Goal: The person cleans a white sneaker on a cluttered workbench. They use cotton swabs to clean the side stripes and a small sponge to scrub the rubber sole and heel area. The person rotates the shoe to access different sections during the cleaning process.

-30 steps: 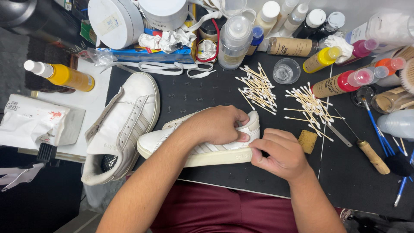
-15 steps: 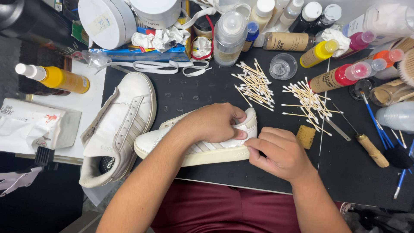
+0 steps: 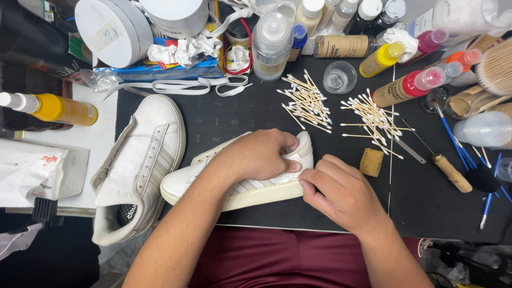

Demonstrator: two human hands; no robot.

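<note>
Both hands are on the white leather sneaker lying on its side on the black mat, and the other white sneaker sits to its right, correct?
Not quite. In the head view the other white sneaker sits to the left of the white leather sneaker that the left hand and right hand work on, over the black mat.

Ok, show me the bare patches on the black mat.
Free: the strip between the white laces and the held white sneaker, and the patch between the right hand and wooden-handled tool. Crowded: the bottles along the back, the cotton swabs.
</note>
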